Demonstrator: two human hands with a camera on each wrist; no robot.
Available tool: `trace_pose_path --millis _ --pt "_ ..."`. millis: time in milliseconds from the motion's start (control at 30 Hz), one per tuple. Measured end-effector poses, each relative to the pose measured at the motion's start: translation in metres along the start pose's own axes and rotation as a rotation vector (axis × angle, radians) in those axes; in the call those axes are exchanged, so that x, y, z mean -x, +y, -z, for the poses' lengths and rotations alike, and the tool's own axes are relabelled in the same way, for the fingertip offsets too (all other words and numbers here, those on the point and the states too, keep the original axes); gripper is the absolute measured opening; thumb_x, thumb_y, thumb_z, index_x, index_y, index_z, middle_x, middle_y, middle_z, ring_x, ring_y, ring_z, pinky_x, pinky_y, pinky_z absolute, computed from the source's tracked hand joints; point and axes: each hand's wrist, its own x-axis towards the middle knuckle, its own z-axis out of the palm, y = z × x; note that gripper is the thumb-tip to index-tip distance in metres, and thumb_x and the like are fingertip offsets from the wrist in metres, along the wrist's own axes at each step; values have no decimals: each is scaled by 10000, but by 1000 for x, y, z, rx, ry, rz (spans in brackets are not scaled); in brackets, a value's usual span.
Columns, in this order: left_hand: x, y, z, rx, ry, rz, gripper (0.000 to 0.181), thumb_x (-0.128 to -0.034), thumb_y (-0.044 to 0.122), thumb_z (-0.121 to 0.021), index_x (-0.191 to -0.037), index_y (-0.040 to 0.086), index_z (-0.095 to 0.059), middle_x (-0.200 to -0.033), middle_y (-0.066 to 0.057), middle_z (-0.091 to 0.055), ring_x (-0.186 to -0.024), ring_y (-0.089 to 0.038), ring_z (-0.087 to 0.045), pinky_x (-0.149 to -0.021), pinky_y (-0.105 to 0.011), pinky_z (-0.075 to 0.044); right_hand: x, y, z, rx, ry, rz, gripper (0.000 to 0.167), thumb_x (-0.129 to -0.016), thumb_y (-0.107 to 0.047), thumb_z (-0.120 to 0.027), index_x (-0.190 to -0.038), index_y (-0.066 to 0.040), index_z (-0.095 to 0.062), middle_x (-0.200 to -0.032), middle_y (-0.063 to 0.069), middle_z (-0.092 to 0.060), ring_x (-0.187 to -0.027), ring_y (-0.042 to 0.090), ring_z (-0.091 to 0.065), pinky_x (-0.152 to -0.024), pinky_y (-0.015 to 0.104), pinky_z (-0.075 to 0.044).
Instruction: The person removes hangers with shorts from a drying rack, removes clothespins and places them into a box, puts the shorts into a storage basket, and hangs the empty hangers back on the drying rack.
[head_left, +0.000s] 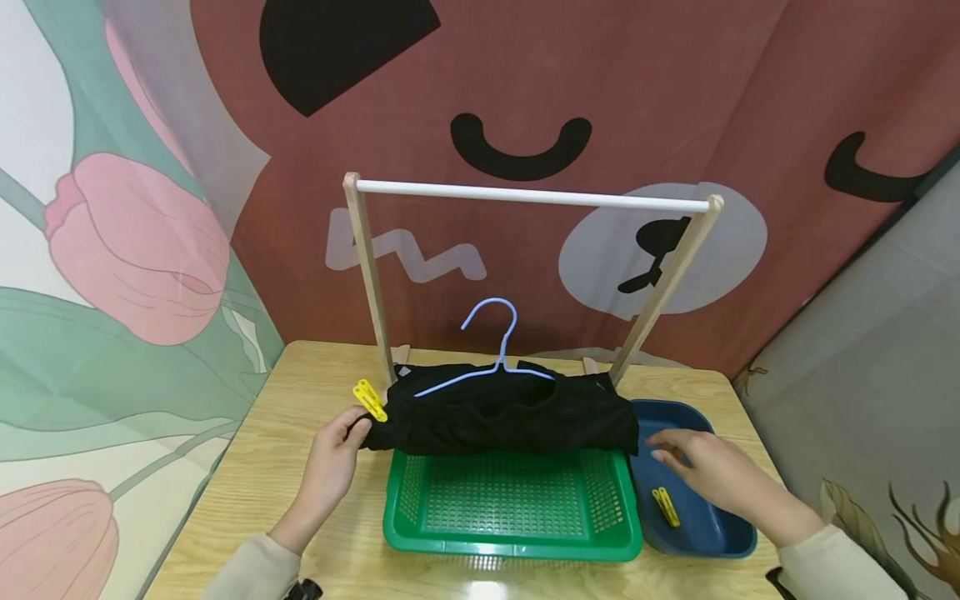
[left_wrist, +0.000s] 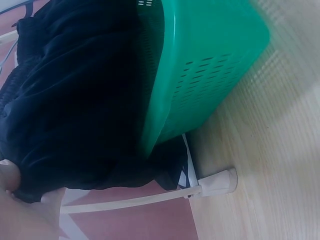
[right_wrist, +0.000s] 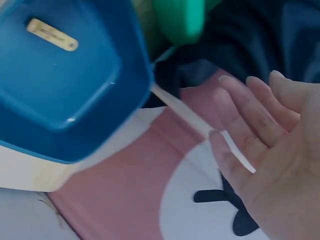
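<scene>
A black garment [head_left: 495,421] with a gathered waistband [left_wrist: 19,80] spreads across the back of a green basket [head_left: 510,546]. The hook of a pale blue hanger [head_left: 504,342] rises above it, and the hanger's lower part is hidden in the cloth. My left hand [head_left: 332,462] pinches the garment's left corner between thumb and fingers. Right beside those fingers, a yellow clothespin [head_left: 370,400] sits on the cloth. My right hand [head_left: 723,475] hovers over a blue basin [head_left: 731,542], its fingers loosely bent and holding nothing. Another yellow clothespin [head_left: 665,507] lies in that basin.
Behind the garment stands a rack with wooden posts [head_left: 663,287] and a white crossbar [head_left: 532,195]. Everything rests on a wooden table [head_left: 247,467]. A printed curtain [head_left: 637,75] hangs at the back, with more patterned cloth on both sides.
</scene>
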Motion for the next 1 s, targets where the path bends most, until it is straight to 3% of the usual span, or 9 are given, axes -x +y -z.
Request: trace_pose_path --millis 167,300,467,733,1000 --pt "-1 0 -1 -4 -9 -1 197 -1039 59 -496 -1096 27 -683 -1079 -93 -682 -1002 -181 -590 -842 -277 -490 4 -15 10 21 13 30 211 -964 -232 -655 -1136 -119 -700 -1006 -49 -679 -839 115 -638 -667 289 -514" --pt "-1 0 -2 -4 -16 2 206 -1040 64 -496 -1118 25 -683 -1124 -100 -683 -1064 -199 -595 -879 -304 -491 7 -32 17 47 57 106 192 -959 -213 -665 -1134 -147 -711 -1037 -60 -694 -891 134 -664 -700 288 -534" --pt "0 0 -3 -8 -23 20 209 -1038 60 -499 -1135 11 -678 -1156 -115 -679 -1114 -213 -592 -911 -323 -492 8 -55 20 93 137 261 201 -935 -211 -699 -1134 -183 -713 -1031 -80 -698 -917 146 -672 -727 294 -546" --pt "3 3 -2 -13 -12 12 211 -1041 74 -498 -1124 12 -682 -1134 -112 -681 -1079 -199 -594 -887 -305 -493 -5 -90 17 139 295 508 225 -850 -134 -778 -1070 -151 -733 -935 -83 -689 -776 62 -620 -672 274 -524" --pt "7 10 -5 5 -3 25 209 -1039 59 -496 -1118 1 -680 -1137 -121 -680 -1090 -207 -596 -898 -303 -493 -24 -129 13 124 284 607 228 -887 -159 -754 -1113 -145 -727 -960 -78 -692 -821 76 -625 -734 285 -524"
